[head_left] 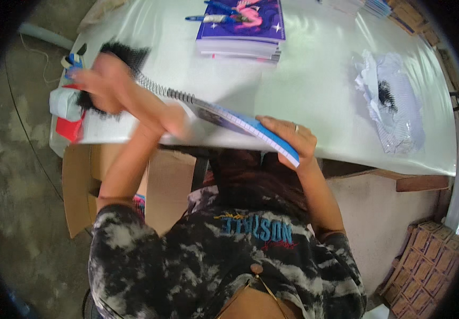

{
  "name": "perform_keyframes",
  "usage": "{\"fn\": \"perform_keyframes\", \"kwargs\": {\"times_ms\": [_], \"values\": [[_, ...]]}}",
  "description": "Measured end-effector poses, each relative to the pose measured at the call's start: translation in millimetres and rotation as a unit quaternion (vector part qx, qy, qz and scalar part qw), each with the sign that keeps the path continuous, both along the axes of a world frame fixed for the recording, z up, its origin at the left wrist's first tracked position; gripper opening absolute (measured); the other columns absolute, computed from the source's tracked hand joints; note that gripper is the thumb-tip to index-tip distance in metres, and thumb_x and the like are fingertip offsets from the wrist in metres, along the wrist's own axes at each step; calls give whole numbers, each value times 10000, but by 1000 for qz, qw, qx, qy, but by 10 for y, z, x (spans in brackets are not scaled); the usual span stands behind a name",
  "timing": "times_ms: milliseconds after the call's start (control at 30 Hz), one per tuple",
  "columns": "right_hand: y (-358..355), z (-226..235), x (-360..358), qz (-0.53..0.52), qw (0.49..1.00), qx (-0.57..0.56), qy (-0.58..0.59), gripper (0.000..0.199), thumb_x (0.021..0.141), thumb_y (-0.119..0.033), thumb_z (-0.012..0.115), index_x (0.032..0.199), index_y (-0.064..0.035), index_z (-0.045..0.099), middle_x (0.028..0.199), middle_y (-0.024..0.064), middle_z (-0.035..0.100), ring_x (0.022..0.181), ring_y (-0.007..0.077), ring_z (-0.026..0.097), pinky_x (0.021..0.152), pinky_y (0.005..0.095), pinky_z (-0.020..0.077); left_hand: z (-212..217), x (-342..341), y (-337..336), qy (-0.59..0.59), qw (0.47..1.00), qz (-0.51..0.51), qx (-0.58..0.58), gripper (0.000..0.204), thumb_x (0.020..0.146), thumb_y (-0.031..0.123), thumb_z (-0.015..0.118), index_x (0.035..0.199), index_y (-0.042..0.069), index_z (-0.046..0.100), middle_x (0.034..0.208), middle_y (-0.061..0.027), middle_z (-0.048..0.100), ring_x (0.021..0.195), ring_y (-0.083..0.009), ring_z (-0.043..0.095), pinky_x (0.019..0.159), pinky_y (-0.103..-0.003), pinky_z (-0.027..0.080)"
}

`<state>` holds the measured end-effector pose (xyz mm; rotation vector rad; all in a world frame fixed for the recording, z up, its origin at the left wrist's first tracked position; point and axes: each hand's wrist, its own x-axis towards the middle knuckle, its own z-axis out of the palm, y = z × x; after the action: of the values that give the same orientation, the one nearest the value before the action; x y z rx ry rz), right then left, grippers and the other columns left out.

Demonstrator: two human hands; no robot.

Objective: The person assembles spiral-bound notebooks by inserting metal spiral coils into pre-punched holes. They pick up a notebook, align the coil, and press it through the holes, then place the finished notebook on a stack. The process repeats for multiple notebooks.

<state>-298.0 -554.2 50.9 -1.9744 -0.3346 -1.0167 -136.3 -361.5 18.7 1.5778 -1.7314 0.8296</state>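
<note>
My right hand (293,139), with a ring on one finger, is closed around the near right end of a thin blue-edged notebook (240,123). The notebook is held tilted above the table's front edge, its hole-punched edge facing up. A dark spiral binding coil (180,95) runs into the punched edge at its far left end. The coil's loose length stretches left toward my left hand (120,90), which is smeared by motion. Whether those fingers grip the coil cannot be made out. Behind and beside my left hand lies a heap of black coils (128,56).
A stack of purple-covered notebooks (240,48) bears blue-handled tools (208,18) at the table's back. On the right, a crumpled plastic bag (394,106) holds black coils. A tape dispenser (73,63) and a white-and-red item (67,109) sit left. An open cardboard box (77,186) stands below.
</note>
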Motion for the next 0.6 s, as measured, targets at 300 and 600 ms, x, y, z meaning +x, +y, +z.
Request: {"fn": "perform_keyframes", "kwargs": {"times_ms": [300, 600], "values": [[-18, 113, -171, -24, 991, 65, 113, 258, 785, -42, 616, 1028, 46, 621, 945, 164, 663, 794, 218, 660, 718, 265, 510, 565, 233, -374, -14, 983, 122, -140, 500, 818, 551, 496, 938, 84, 628, 1033, -155, 579, 1023, -343, 488, 906, -486, 277], [-82, 96, -75, -10, 931, 300, 209, 242, 827, -61, 617, 1044, 46, 618, 916, 102, 666, 792, 96, 592, 729, 234, 480, 1073, 236, -648, 82, 991, 108, 9, 193, 759, 231, 680, 704, 86, 565, 655, -43, 540, 614, -215, 496, 620, -366, 359]]}}
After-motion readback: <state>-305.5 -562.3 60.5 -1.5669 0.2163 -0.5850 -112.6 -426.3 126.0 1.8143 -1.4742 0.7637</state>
